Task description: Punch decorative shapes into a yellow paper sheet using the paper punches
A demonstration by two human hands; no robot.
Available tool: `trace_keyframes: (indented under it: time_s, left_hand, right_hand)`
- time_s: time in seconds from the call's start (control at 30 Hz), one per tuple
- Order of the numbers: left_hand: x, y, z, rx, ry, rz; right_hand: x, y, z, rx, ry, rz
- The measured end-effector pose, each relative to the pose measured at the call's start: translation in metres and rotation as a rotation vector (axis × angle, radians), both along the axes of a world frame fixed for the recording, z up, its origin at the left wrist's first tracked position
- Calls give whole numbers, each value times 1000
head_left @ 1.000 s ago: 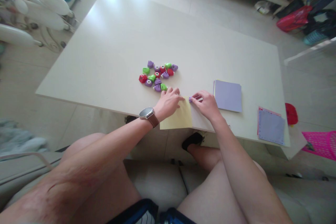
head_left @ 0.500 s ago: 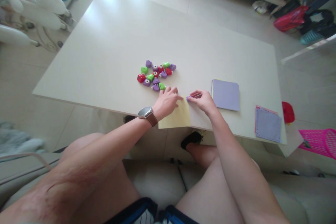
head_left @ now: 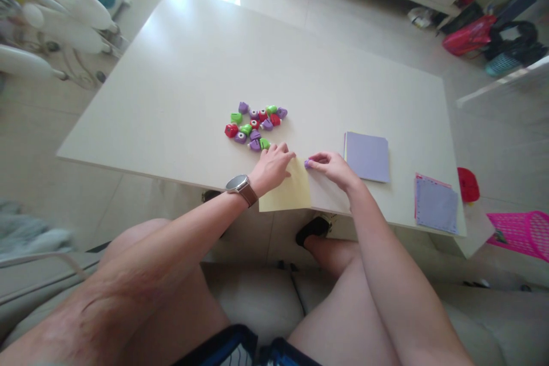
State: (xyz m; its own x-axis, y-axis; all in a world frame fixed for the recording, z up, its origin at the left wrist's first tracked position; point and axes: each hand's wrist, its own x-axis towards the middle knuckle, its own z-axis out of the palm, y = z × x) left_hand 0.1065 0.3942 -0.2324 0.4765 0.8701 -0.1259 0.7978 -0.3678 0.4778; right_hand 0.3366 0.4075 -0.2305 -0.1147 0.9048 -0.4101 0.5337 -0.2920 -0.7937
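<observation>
A sheet of yellow paper lies at the table's front edge, with its lower part sticking out over the edge. My left hand rests on its upper left part, fingers apart and pressing on the sheet. At the paper's right edge, my right hand pinches a small purple craft punch. Whether the paper sits inside the punch's slot is too small to tell. Just beyond my left fingertips is a cluster of several purple, green and red craft punches.
A stack of purple paper squares lies to the right of my right hand. Further right are punched-looking purple and pink sheets near the corner of the white table. A pink basket stands beyond that corner.
The camera view has shifted slightly. Both hands keep nearly the same place on the paper, the right one still pinching the purple craft punch at its edge.
</observation>
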Motion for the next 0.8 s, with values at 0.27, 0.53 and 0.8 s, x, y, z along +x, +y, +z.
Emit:
trace_keyframes:
  time_s: [0.27, 0.53, 0.8]
  left_hand:
    - [3, 2, -3, -79, 41, 45]
    - [-1, 4, -12, -102, -150, 55]
    - [0, 4, -11, -142, -217, 45]
  right_hand:
    - [1, 1, 13, 41, -152, 107]
    - [4, -2, 13, 30, -218, 67]
    - [3, -3, 20, 12, -137, 61]
